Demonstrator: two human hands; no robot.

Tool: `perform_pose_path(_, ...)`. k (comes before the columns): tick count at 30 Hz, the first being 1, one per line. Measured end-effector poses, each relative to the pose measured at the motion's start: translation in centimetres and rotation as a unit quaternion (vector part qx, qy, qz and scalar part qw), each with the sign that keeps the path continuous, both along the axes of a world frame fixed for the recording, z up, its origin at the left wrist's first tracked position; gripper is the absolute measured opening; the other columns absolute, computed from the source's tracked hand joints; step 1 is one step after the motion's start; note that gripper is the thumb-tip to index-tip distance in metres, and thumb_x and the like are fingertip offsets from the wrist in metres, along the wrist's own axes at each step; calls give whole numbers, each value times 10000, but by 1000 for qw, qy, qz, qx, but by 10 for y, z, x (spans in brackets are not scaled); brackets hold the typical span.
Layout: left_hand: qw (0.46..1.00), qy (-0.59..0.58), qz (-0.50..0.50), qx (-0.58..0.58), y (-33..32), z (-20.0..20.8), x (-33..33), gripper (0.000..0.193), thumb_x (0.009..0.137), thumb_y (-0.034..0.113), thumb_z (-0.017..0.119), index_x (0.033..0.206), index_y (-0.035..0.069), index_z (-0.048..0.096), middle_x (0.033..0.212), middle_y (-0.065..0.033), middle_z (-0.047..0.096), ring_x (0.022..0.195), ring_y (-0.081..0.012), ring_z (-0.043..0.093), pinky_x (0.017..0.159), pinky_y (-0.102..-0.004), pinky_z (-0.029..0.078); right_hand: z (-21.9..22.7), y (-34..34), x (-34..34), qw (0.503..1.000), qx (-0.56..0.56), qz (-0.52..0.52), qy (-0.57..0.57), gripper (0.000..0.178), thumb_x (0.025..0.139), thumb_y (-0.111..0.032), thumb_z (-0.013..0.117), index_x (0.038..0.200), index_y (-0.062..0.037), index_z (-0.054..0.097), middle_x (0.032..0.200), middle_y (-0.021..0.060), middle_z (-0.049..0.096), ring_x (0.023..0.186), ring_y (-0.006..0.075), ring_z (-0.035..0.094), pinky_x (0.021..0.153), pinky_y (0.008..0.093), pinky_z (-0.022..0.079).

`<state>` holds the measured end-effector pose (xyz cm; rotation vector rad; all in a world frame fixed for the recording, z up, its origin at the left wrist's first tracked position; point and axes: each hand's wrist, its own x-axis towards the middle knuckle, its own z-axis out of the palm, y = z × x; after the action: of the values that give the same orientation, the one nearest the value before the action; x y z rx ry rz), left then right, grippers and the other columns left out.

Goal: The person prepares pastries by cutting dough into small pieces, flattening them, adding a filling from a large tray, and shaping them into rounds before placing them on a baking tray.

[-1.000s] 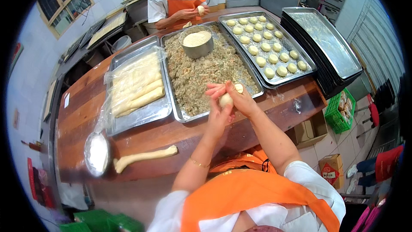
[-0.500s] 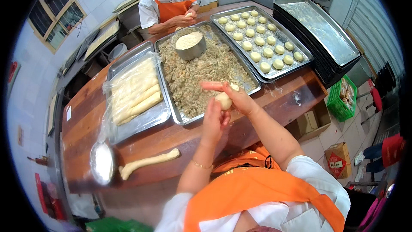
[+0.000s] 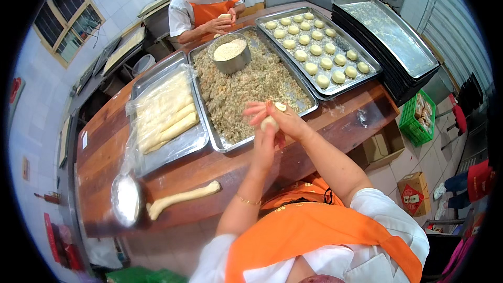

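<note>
Over the near edge of the filling tray, my two hands hold a round pale dough ball between them. My left hand cups it from below, with its fingers curled around the ball. My right hand presses against its upper side, the fingers stretched toward the left. A small dough piece shows at the top of my right hand. Beneath and beyond lies the metal tray of crumbly brownish filling. A loose dough strip rests on the wooden table to the left of my forearm.
A steel bowl of pale crumbs sits in the filling. Dough rolls lie under plastic on the left tray; a round metal bowl stands nearer. Rows of dough balls fill the right tray, beside stacked trays. Across the table, a person holds dough.
My hands have shifted slightly around the dough ball, and the right fingers have spread apart. Across the table, the other person's hands have risen a little with their dough.
</note>
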<state>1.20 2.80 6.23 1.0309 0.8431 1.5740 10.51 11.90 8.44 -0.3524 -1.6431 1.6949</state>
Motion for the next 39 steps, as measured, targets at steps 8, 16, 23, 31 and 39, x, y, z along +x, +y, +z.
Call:
perform_pose_path(8, 976, -201, 34, -82, -3, 12, -4, 309, 1065, 342, 483, 1171, 64, 565, 990, -45, 635, 800, -151, 633, 665, -275, 517, 55, -6, 15, 925, 171, -146, -306, 306, 877, -316, 754, 860, -24, 662, 810, 157, 689, 721, 222, 659, 682, 348, 527)
perform_pose_path(16, 959, -279, 36, -33, -4, -2, -24, 281, 1048, 210, 500, 1288, 65, 479, 988, -55, 594, 710, -137, 554, 581, -248, 444, 57, 12, 21, 949, 146, -31, -279, 186, 913, -178, 675, 972, -18, 600, 790, 10, 602, 710, 84, 547, 625, 270, 451)
perform_pose_path(23, 981, -193, -6, -17, -16, -3, -43, 333, 1084, 298, 427, 1333, 85, 487, 985, -75, 614, 719, -119, 543, 541, -236, 434, 68, 9, 11, 937, 194, -13, -292, 139, 914, -132, 670, 946, -35, 576, 793, -25, 550, 674, 47, 495, 586, 215, 401)
perform_pose_path(31, 960, -253, 104, -66, -22, 22, -35, 414, 1098, 436, 356, 1066, 66, 538, 873, -48, 601, 626, -102, 529, 487, -233, 401, 74, -8, -1, 891, 342, -10, -298, 129, 859, -107, 668, 927, -23, 596, 783, 142, 611, 676, 254, 593, 633, 356, 476)
perform_pose_path(39, 989, -103, 90, -57, -10, -25, -49, 366, 1098, 421, 363, 1071, 96, 527, 849, -32, 594, 653, -95, 535, 542, -235, 427, 75, -26, -11, 848, 447, 13, -283, 117, 836, -9, 676, 912, -16, 588, 817, 118, 580, 726, 283, 588, 656, 361, 484)
